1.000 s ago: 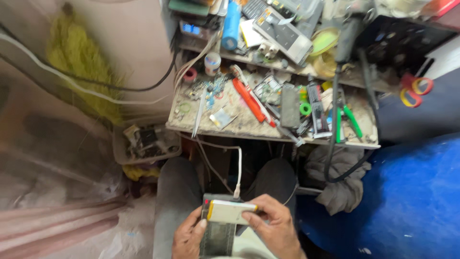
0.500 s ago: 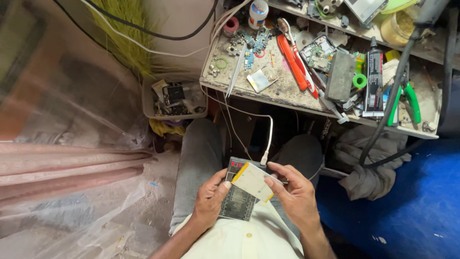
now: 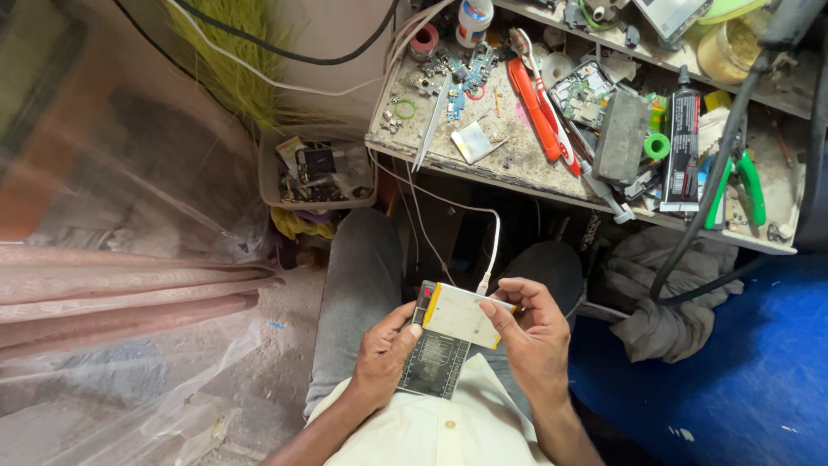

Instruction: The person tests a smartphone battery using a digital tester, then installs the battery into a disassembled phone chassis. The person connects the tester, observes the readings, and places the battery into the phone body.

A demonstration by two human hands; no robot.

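Your left hand (image 3: 384, 354) gripped the flat dark phone (image 3: 435, 358); your right hand (image 3: 530, 336) pinched the pale rectangular battery (image 3: 461, 315) above it, beside a thin white cable (image 3: 493, 250).

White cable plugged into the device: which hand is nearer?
Right. The right hand has fingertips beside the white cable plug; the left hand grips the device at its far edge.

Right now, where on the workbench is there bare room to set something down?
The workbench has one bare patch, between the tweezers and the red tool, around the small pad. Right of the red tool it is crowded: grey block, black tube, green pliers. The back edge is crowded with small parts.
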